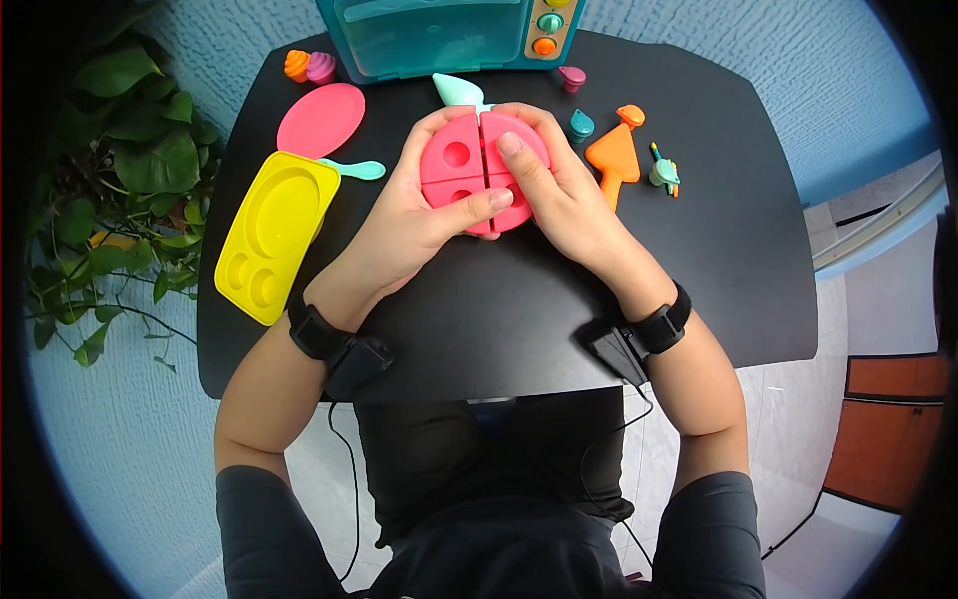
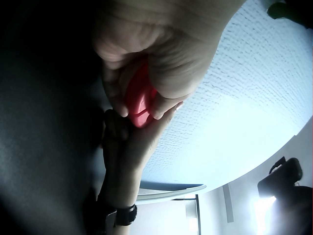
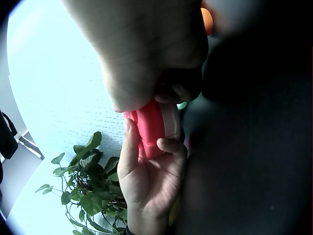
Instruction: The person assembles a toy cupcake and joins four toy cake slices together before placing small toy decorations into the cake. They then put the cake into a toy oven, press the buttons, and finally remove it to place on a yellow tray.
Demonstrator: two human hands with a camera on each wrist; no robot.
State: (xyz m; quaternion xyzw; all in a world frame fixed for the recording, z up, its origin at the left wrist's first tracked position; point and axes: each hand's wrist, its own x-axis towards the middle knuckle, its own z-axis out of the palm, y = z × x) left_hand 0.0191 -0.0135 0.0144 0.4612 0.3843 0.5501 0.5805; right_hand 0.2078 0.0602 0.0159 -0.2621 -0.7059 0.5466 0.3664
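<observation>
A round pink toy cake (image 1: pixel 444 172) is held up over the table between both hands. It is split into wedges with round hollows on top, and a dark gap runs down its middle. My left hand (image 1: pixel 399 222) grips the left side, thumb lying across the lower wedges. On the other side my right hand (image 1: pixel 576 205) holds the rim, its thumb pressing on the top. The right wrist view shows a pale layer under the pink part of the cake (image 3: pixel 150 125). In the left wrist view, fingers surround the cake's pink edge (image 2: pixel 139 100).
A teal toy oven (image 1: pixel 429 40) stands at the back of the black table (image 1: pixel 479 329). On the left are a yellow tray (image 1: pixel 317 185), a pink plate (image 1: pixel 321 120) and toy cupcakes (image 1: pixel 319 68). An orange spatula (image 1: pixel 613 158) and small toppers (image 1: pixel 581 124) lie right.
</observation>
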